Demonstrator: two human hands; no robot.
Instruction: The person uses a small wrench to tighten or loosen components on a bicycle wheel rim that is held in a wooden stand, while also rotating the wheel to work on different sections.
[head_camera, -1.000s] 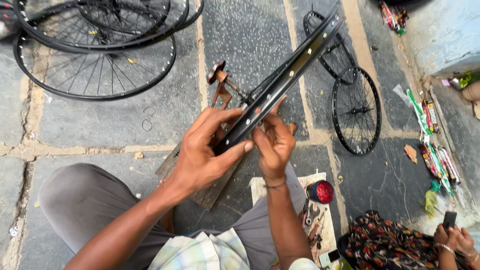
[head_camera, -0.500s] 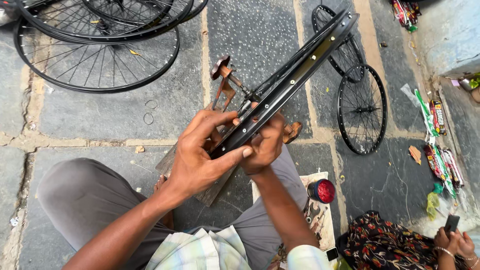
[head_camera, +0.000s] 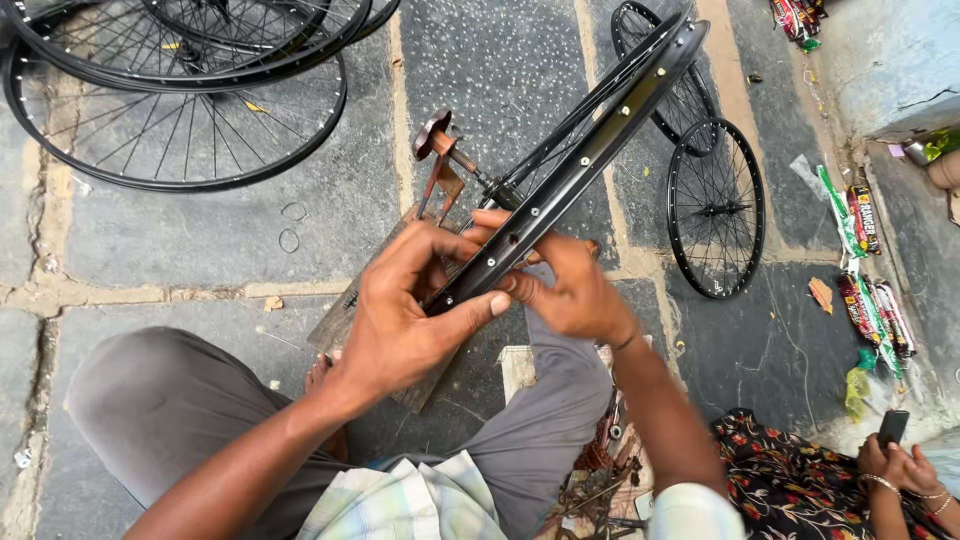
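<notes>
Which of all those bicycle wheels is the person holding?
The black wheel standing on edge in the rusty stand, gripped by the left hand and right hand. All the other wheels lie flat on the stone floor, untouched.

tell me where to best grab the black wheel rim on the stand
Grip the black wheel rim at its near lower arc, coming from both flanks as the left hand and right hand do now. It stands edge-on in the rusty stand, so the narrow band suits a thumb-and-finger pinch clear of the spokes.
</notes>
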